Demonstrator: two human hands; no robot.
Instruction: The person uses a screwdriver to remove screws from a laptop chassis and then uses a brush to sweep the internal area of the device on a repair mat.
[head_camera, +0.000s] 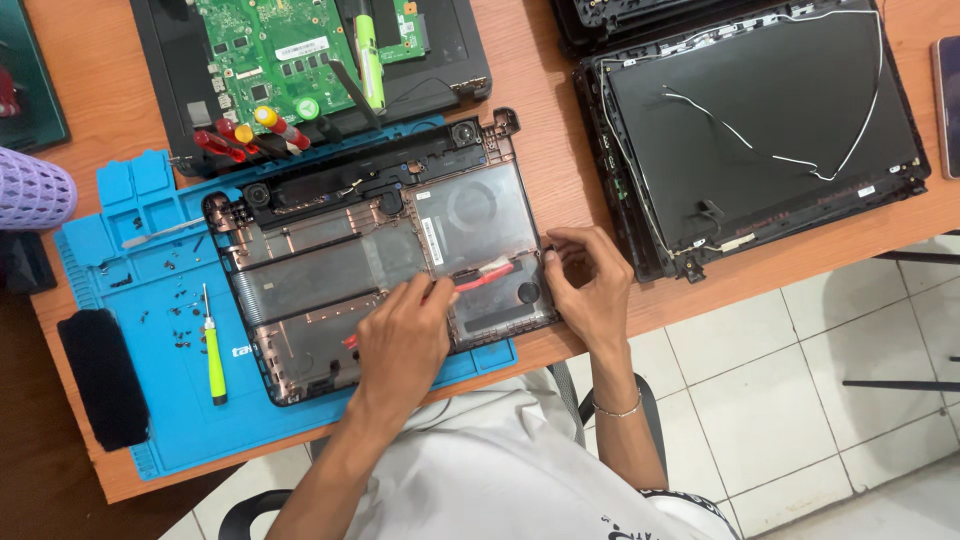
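Observation:
An opened laptop bottom case (330, 250) lies on a blue repair mat (150, 270). My left hand (400, 335) rests inside the case and pinches a red and white cable (485, 273) near its middle. At the case's right edge my right hand (590, 285) has its fingers closed on the rim, close to the cable's far end. A black speaker bar (340, 180) runs along the case's far side.
A green-handled screwdriver (214, 355) and loose screws lie on the mat's left. A second laptop base with a green circuit board (280, 50) and red-handled tools (235, 140) sits behind. A black screen lid (760, 120) with white wires lies at the right; table edge is near.

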